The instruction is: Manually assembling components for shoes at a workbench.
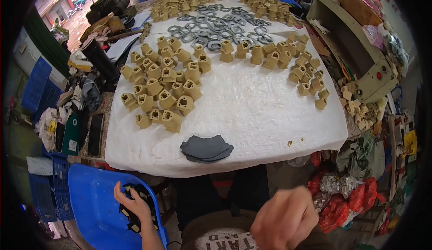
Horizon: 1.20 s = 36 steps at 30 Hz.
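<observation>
Though half-hidden, black parts [131, 217] seemingly beneath left fingers [121, 197]

On the cloth [265, 115], blocks [168, 102] lie massed at the left and more loosely along the right, with rings [218, 23] behind and between them, and further blocks at the far end on either side; the pad [207, 149] lies before the left group, near the front edge. Left of the person's lap stands the tub [85, 205], parts [135, 226] inside — the left hand [132, 205] above them — while the right hand [287, 216] is before the cloth, left of the bags [346, 205].
</observation>
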Tool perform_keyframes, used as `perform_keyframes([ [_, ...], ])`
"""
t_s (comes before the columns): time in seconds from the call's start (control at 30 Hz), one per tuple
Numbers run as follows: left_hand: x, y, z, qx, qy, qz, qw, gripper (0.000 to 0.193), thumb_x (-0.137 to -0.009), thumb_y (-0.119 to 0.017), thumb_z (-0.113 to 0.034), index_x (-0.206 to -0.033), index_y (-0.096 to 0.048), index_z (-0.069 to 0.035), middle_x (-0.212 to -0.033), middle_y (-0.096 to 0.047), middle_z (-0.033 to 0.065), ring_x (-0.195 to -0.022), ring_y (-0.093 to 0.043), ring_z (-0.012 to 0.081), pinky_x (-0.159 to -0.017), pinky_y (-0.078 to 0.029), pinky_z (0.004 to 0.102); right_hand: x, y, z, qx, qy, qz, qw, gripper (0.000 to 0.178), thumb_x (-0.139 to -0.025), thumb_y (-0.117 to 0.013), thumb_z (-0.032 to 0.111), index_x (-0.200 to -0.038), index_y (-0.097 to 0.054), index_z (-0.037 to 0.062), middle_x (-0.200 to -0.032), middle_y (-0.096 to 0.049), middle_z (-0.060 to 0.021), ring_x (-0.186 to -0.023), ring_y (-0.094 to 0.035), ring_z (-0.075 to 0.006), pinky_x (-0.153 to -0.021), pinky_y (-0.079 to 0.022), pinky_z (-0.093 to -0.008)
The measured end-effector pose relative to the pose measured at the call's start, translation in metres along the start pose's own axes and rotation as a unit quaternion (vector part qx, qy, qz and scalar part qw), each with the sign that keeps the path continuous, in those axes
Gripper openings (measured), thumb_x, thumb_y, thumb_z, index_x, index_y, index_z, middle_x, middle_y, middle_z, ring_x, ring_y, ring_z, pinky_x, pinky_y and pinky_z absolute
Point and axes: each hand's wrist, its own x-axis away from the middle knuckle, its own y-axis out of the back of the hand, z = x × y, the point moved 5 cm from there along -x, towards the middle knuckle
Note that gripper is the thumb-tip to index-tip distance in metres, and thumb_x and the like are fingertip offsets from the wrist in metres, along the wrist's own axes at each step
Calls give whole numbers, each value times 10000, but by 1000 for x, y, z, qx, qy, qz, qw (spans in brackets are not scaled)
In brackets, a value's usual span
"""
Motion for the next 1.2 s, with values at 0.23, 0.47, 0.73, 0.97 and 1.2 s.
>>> perform_keyframes([
  [0.23, -1, -37, -123, 174, -173, 119, 962, 272, -737, -507, 58, -999, -561, 12, -1068, -531, 166, -1005, -511, 311, -907, -397, 377, 19, 134, -43, 643, -44, -203, 737, 226, -778, -681, 79, -990, -605, 54, -930, -608, -103, -845, -541, -234, -765, -432, -337],
  [0.47, 29, -67, -169, 223, -289, 222, 904, 268, -700, -596, 26, -960, -601, -40, -1026, -539, 138, -1007, -531, 328, -890, -409, 406, 13, 152, -91, 795, -110, -96, 589, 205, -721, -703, 150, -902, -623, 100, -950, -544, -39, -914, -476, -234, -776, -346, -359],
  [0.73, 33, -75, -172, 232, -284, 255, 895, 276, -693, -605, 17, -962, -604, -46, -1036, -534, 132, -1016, -527, 326, -888, -412, 409, 12, 169, -96, 775, -140, -117, 605, 78, -764, -630, 130, -800, -586, 76, -906, -515, -46, -892, -454, -252, -766, -333, -370],
  [0.97, 30, -76, -194, 229, -348, 243, 876, 285, -692, -614, -1, -972, -607, -50, -1048, -545, 114, -1032, -529, 311, -885, -415, 405, 13, 180, -99, 732, -173, -149, 641, 92, -809, -559, 164, -814, -587, 76, -905, -516, -65, -912, -440, -273, -795, -322, -389],
  [1.2, 37, -99, -204, 105, -389, 247, 881, 307, -681, -641, -42, -986, -601, -48, -1041, -544, 95, -1029, -520, 268, -874, -394, 398, 33, 200, -82, 476, -70, -326, 814, 104, -886, -546, 144, -839, -558, 52, -903, -534, -19, -824, -468, -148, -739, -368, -273],
])
